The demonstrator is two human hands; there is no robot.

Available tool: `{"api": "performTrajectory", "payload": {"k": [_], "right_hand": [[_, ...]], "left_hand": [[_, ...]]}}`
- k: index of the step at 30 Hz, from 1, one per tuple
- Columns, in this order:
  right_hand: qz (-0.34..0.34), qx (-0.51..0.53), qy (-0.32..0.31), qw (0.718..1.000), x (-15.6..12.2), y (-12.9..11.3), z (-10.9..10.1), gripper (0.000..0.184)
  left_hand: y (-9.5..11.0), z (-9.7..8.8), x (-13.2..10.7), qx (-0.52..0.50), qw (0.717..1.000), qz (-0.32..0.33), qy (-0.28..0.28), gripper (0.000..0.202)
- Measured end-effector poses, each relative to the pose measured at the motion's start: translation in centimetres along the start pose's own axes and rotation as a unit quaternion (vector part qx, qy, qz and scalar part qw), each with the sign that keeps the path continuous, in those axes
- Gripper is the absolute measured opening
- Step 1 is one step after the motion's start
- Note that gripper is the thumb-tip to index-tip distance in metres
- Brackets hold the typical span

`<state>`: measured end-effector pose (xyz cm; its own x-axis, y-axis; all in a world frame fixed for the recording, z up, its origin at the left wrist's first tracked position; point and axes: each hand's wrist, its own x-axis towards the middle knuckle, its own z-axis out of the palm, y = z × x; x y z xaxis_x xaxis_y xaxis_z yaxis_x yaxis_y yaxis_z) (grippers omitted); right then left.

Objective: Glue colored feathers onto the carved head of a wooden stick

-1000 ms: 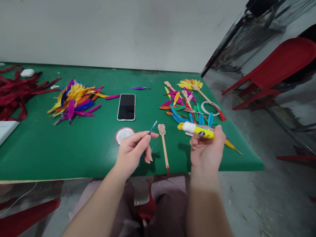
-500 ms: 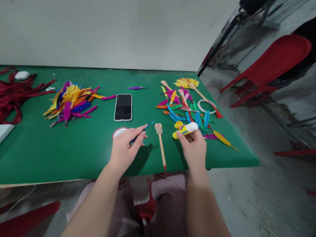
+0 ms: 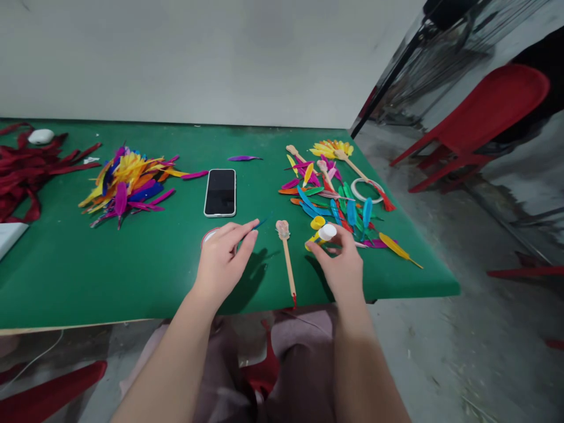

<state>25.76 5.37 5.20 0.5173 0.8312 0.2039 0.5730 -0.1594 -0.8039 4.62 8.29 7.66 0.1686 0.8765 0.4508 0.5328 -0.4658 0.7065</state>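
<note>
My left hand (image 3: 224, 258) pinches a thin blue feather (image 3: 259, 224) between thumb and fingers, low over the green table (image 3: 132, 264), partly covering a round white lid (image 3: 208, 235). My right hand (image 3: 341, 264) grips a yellow glue stick (image 3: 321, 235) with its white end pointing up, set down on the table beside its yellow cap (image 3: 317, 222). A wooden stick (image 3: 287, 258) with a pale glued head lies between the two hands.
A phone (image 3: 220, 192) lies face up beyond my left hand. Loose coloured feathers (image 3: 343, 200), a white ring (image 3: 365, 191) and feathered sticks sit at right; another feather pile (image 3: 126, 182) and dark red feathers (image 3: 26, 170) at left. Red chairs (image 3: 480, 123) stand off the table's right edge.
My right hand has lowered the glue stick from the air to the table and turned it upright. My left hand has dropped slightly toward the table with the blue feather.
</note>
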Motion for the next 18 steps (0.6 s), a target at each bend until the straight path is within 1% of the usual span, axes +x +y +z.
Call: {"api": "performTrajectory", "payload": {"k": [1,4,5,6,7,8,9,10,12,14,16,18], "right_hand": [[-0.003,0.016,0.039,0.999,-0.4,-0.1,-0.2,0.047],[-0.003,0.027,0.166,0.986,-2.0,-0.4,-0.7,0.028],[-0.009,0.014,0.177,0.984,-2.6,-0.5,-0.6,0.025],[-0.027,-0.005,0.162,0.986,-3.0,-0.7,-0.4,0.026],[-0.052,-0.031,0.115,0.991,-3.4,-0.8,0.0,0.027],[-0.08,-0.064,0.052,0.993,-3.7,-1.0,0.5,0.028],[-0.109,-0.099,-0.003,0.989,-3.9,-1.1,1.2,0.028],[-0.127,-0.14,-0.034,0.981,-4.0,-1.3,1.9,0.03],[-0.142,-0.227,-0.063,0.962,-3.9,-1.5,3.1,0.033],[-0.136,-0.285,-0.077,0.946,-3.7,-1.6,3.9,0.029],[-0.123,-0.306,-0.079,0.941,-3.5,-1.7,4.2,0.023],[-0.11,-0.304,-0.073,0.943,-3.3,-1.7,4.3,0.019]], "left_hand": [[0.0,0.0,0.0,-0.005,1.0,-0.004,-0.001,0.026],[0.0,0.1,0.1,-0.015,1.0,-0.011,0.001,0.027],[-0.1,0.2,0.1,-0.013,1.0,-0.008,0.002,0.026],[-0.1,0.3,0.1,-0.008,1.0,-0.005,0.001,0.025],[-0.2,0.3,0.1,-0.002,1.0,0.0,0.002,0.024],[-0.2,0.4,0.1,0.004,1.0,0.006,0.004,0.023],[-0.3,0.4,0.1,0.01,1.0,0.013,0.009,0.023],[-0.3,0.4,0.1,0.013,1.0,0.02,0.016,0.022],[-0.3,0.3,0.1,0.016,0.999,0.036,0.035,0.02],[-0.2,0.2,0.1,0.014,0.997,0.053,0.048,0.018],[-0.2,0.0,0.0,0.006,0.997,0.059,0.052,0.016],[-0.2,-0.3,0.0,-0.01,0.998,0.052,0.038,0.016]]}}
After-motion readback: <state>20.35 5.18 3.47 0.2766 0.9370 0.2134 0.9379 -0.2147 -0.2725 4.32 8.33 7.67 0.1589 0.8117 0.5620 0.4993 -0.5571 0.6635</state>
